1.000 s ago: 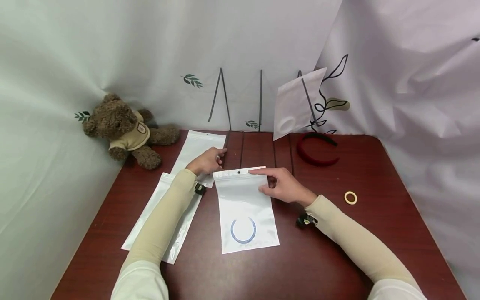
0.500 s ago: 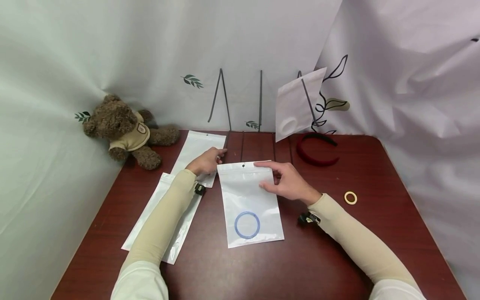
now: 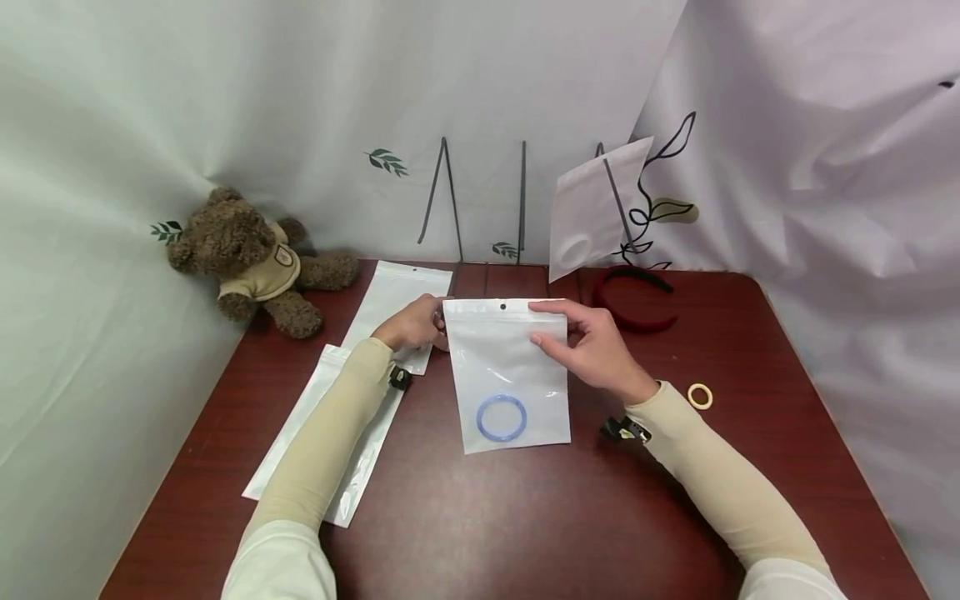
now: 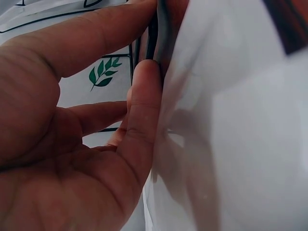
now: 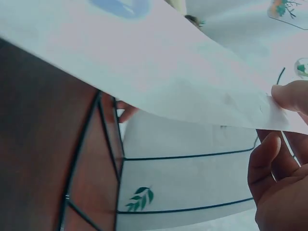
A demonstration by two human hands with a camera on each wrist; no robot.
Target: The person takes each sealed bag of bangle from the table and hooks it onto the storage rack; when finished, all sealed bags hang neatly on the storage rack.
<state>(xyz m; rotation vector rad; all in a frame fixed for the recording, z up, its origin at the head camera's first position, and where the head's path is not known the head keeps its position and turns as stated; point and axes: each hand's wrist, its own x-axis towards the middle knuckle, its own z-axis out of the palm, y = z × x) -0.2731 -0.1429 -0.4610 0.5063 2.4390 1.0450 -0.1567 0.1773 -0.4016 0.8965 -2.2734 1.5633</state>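
My right hand [image 3: 600,346] pinches the top right edge of a white zip bag [image 3: 510,354], raised over the table. Through its front shows a blue ring [image 3: 502,395] near the bottom; a small hole sits in the top strip. At the bag's left edge, my left hand [image 3: 408,325] holds the dark wire of a rack [image 3: 522,200], its fingertips partly hidden behind the bag. The left wrist view has a dark rod [image 4: 152,36] between thumb and finger, close beside the bag. In the right wrist view, thumb and fingers grip the bag's edge.
Another white bag [image 3: 588,217] hangs on the rack's right prong. Two flat white bags [image 3: 397,296] lie at left, near a teddy bear [image 3: 255,258]. At right are a dark red headband [image 3: 633,321] and a cream ring [image 3: 701,396].
My right hand has lifted the bag with the blue ring and brought it up, slightly right and toward the rack. The left hand stays at the rack. The hanging bag sways slightly.
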